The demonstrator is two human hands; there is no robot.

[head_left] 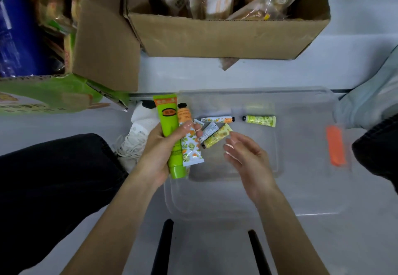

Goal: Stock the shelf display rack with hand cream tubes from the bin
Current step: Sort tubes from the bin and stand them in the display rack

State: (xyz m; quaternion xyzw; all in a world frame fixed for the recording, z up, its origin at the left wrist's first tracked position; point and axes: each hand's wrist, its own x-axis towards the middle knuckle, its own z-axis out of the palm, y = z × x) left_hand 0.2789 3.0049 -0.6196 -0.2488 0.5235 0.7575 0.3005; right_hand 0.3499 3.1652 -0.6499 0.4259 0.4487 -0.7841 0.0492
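Note:
My left hand [158, 147] grips a bundle of hand cream tubes over the left edge of a clear plastic bin [301, 167]: a large green tube [170, 132], a floral white-and-orange tube [190, 145] and small tubes [215, 137] fanned out to the right. My right hand [243, 156] hovers open just right of the bundle, fingers relaxed, holding nothing. Two small tubes lie on the bin's floor: an orange-patterned one [217, 120] and a yellow-green one [259, 121].
An orange latch [335, 148] sits on the bin's right side. A cardboard box of wrapped goods [226, 35] stands behind the bin, a green carton [43, 93] at the left. My dark trouser legs [53, 167] and white shoe [133, 141] flank the bin.

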